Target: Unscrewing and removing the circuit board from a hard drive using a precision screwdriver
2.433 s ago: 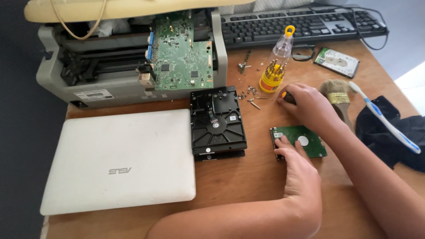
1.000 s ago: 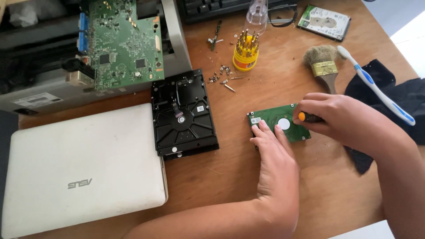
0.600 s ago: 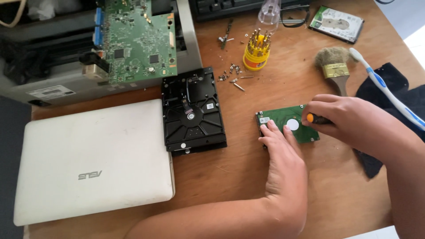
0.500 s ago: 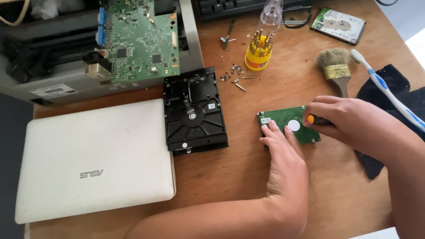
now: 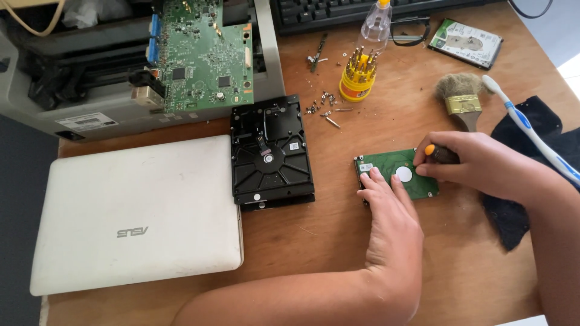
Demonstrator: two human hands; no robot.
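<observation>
A small drive [image 5: 396, 174] with a green board on top lies flat on the brown counter [image 5: 362, 253]. Its long side runs left to right, tipped a little, with the right end sitting slightly lower in the view. It is just to the right of a big black drive [image 5: 270, 151], but the two do not touch.

The left hand [image 5: 389, 217] rests on the small drive's left end. Its fingers [image 5: 377, 181] are stretched out flat and press down on the green board. It is not wrapped around anything.

The right hand [image 5: 468, 164] is closed around a small screwdriver [image 5: 440, 153] with an orange tip at the end of its dark handle. The screwdriver lies nearly level, pointing left, at the top right edge of the small drive.

A closed white laptop [image 5: 136, 211] lies to the left of the black drive. A paintbrush [image 5: 462, 99] and a toothbrush [image 5: 528, 136] lie beyond the right hand.
</observation>
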